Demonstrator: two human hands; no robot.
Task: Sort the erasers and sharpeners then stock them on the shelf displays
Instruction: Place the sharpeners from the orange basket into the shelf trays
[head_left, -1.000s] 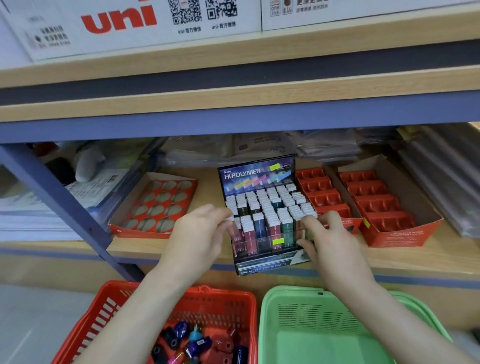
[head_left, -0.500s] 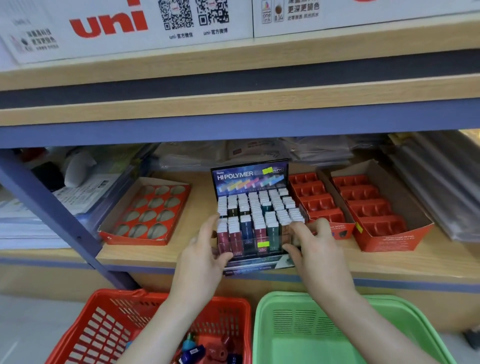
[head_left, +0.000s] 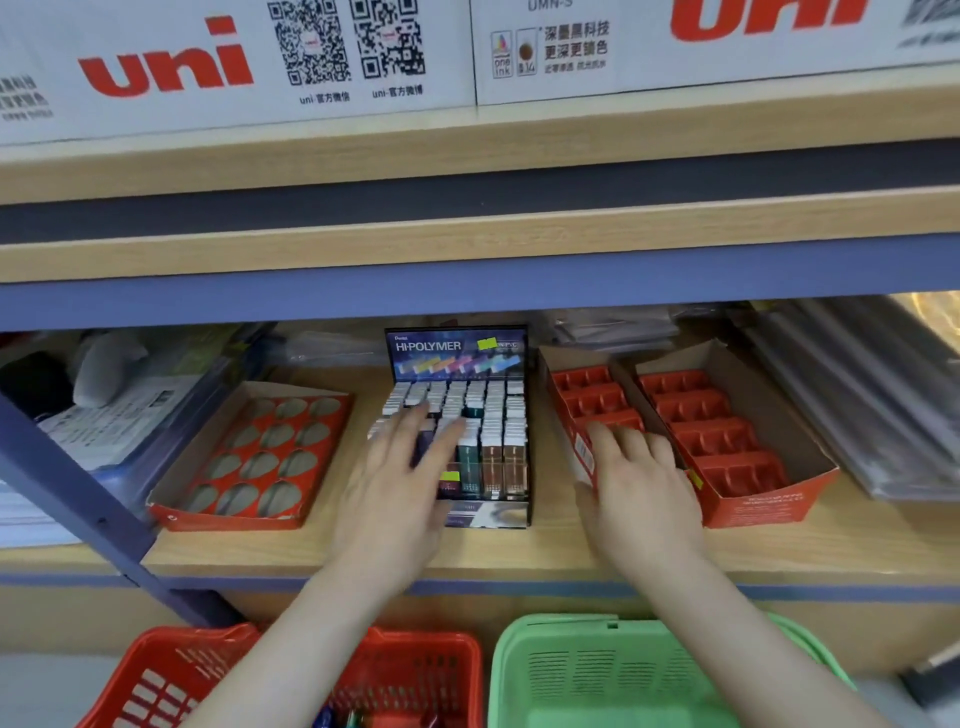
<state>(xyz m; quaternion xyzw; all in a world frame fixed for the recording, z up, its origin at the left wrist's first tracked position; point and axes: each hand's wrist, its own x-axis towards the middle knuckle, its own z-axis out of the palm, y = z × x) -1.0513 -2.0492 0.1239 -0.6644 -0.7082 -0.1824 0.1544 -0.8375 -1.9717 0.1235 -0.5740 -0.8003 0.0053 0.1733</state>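
A black Hi-Polymer display box (head_left: 498, 415) full of upright erasers stands on the wooden shelf (head_left: 519, 551), between empty red trays. My left hand (head_left: 400, 483) lies flat over the box's front left rows, fingers spread, holding nothing. My right hand (head_left: 639, 488) rests on the front end of the narrow red tray (head_left: 587, 395) just right of the box, fingers apart. A second compartment tray (head_left: 727, 447) sits further right, and a tray with oval holes (head_left: 260, 452) on the left. A few coloured sharpeners (head_left: 353, 719) show in the red basket (head_left: 415, 670) below.
A green basket (head_left: 597, 670) sits below the shelf to the right of the red one. A slanted blue post (head_left: 67, 483) crosses the left side. Stacked plastic sleeves (head_left: 857, 395) fill the shelf's right end, papers the left. The upper shelf beam (head_left: 467, 291) hangs low overhead.
The eraser box has gone from its tilted, held position at the shelf's edge to standing further back. Both hands let go of it; my right hand shifted right onto the red tray.
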